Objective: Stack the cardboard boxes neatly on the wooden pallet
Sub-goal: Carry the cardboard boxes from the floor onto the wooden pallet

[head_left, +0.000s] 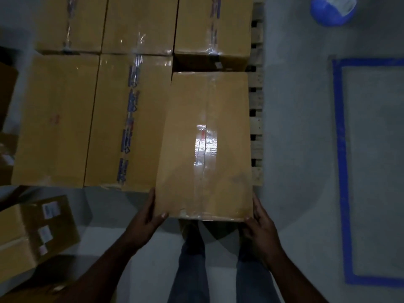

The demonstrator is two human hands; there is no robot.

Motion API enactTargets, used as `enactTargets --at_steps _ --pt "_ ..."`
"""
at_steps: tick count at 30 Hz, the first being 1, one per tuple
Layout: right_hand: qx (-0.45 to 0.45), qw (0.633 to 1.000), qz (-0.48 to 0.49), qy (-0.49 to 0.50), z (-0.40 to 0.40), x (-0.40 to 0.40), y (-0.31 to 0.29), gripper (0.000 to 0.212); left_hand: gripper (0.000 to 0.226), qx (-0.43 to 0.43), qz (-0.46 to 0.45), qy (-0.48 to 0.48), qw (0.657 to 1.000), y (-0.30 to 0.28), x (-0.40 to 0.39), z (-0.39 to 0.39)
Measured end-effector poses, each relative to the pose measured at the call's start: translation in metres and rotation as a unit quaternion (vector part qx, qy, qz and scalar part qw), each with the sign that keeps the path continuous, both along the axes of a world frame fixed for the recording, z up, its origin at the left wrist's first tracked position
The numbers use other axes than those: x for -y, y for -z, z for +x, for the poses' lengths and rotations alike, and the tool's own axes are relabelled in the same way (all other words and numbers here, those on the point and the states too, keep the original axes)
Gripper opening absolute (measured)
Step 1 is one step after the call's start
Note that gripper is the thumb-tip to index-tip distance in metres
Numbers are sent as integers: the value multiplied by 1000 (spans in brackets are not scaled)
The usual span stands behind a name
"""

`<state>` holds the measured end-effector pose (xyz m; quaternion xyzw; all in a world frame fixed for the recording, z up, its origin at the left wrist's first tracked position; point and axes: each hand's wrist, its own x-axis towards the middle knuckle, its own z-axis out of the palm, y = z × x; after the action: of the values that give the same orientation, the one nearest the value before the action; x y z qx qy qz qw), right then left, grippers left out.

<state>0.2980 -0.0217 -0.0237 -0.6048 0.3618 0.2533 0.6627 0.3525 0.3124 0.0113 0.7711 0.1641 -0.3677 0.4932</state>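
At pallet's near right corner, left hand (150, 217) and right hand (260, 221) grip the tan taped cardboard box (205, 145) by its near bottom corners. Looks stiff, fairly heavy; glossy tape slippery, so hold the cardboard edges over the slatted wooden pallet (256, 125).

A taped brown cardboard box (205, 145) sits at the wooden pallet's (256, 132) right edge beside stacked boxes (91, 119).

Wooden pallet (256, 106) sits on grey floor (301, 149); slatted right edge shows beside the load. On pallet: taped cardboard boxes (91, 119) packed side by side in rows, tops approx level. Directly on floor: separate labelled box (37, 232) at lower left, blue tape rectangle (341, 171) at right, blue round object (333, 9) top right, blurred.
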Motion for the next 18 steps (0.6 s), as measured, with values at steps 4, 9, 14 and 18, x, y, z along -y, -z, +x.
enactTargets --at_steps 4,9,14,18 --pt "3 1000 -29 -2 -2 -4 -3 69 74 10 -6 -7 1000 4 -1 -7" --pt "3 999 -32 9 -6 -3 -8 68 83 0 -5 -15 1000 6 -1 -14" --pt "20 999 -33 22 -3 2 -7 64 80 9 -3 -19 1000 14 4 -18" --pt "25 999 -21 37 10 2 6 63 77 21 -2 -29 999 24 5 -6"
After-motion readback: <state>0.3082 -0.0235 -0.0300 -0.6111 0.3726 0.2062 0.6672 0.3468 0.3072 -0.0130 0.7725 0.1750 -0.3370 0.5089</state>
